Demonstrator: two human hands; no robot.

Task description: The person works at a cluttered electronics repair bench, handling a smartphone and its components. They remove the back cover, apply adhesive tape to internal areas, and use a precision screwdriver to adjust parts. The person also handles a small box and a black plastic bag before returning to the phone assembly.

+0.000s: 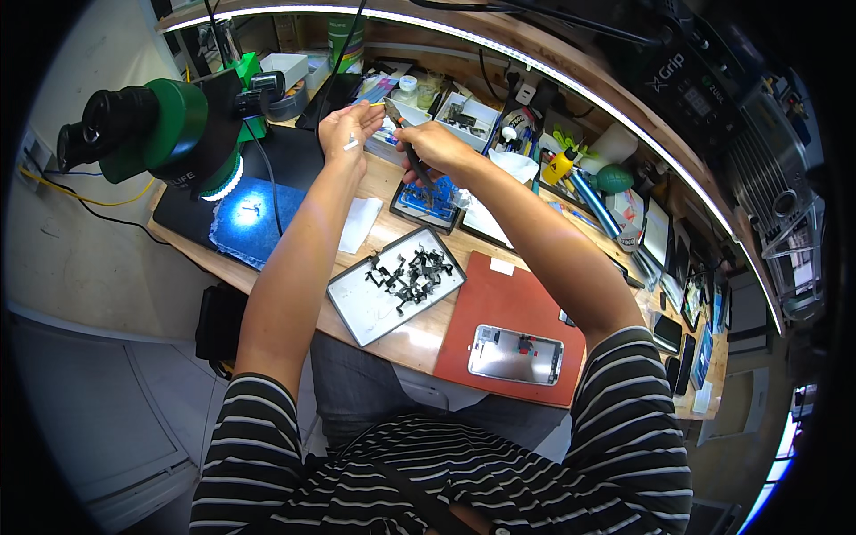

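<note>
Both arms stretch forward over the back of the bench. My right hand [439, 147] is closed around a pair of dark-handled pliers [414, 164]. The pliers' jaws point up and to the left, toward my left hand [343, 134], which pinches a thin yellow piece [378, 104]. That piece reaches to the jaws; whether they grip it I cannot tell. A small white strip is on the left wrist. Below the hands lies a white tray [361, 312] with several small black parts [415, 276] in it.
A green microscope [169, 125] stands at the left over a lit blue mat [241, 232]. A phone part with a silvery face [515, 355] rests on a red mat [468, 303]. Boxes, a yellow bottle [560, 166] and tools crowd the back and right. A light strip [553, 67] runs overhead.
</note>
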